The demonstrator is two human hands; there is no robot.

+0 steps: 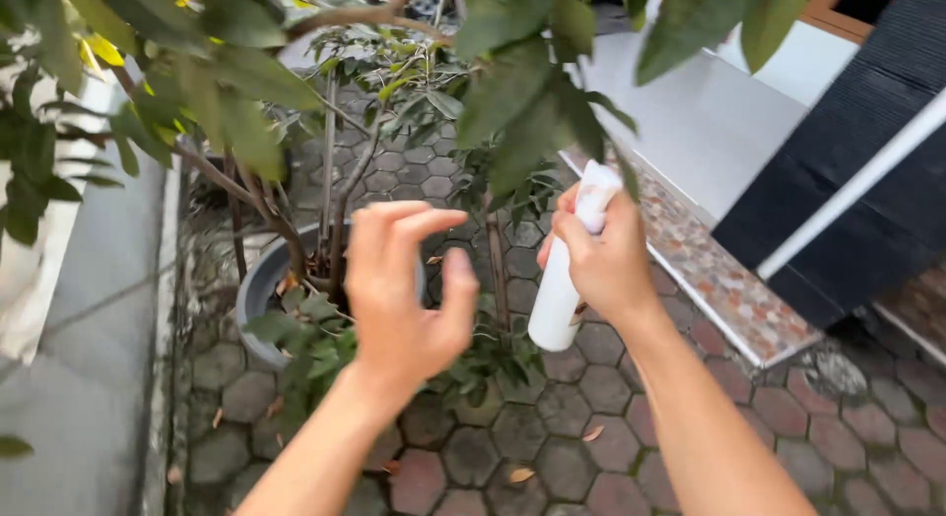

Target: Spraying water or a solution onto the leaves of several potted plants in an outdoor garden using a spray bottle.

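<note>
- Grey plant pot (258, 289): left of the white spray bottle (558, 299), slim stems rising from it.
- Left hand (406, 289): just left of bottle, empty, fingers spread and curled, likely to part the leaves (522, 112).
- Right hand (603, 260): wrapped around the bottle's neck, nozzle tilted up toward the foliage.

Hexagonal paving stones (552, 447) carry a grey plant pot (258, 297) and what look like scattered dry leaves (521, 474).

spray bottle (564, 279) right of pot (258, 289), under leaves (532, 112).
</note>
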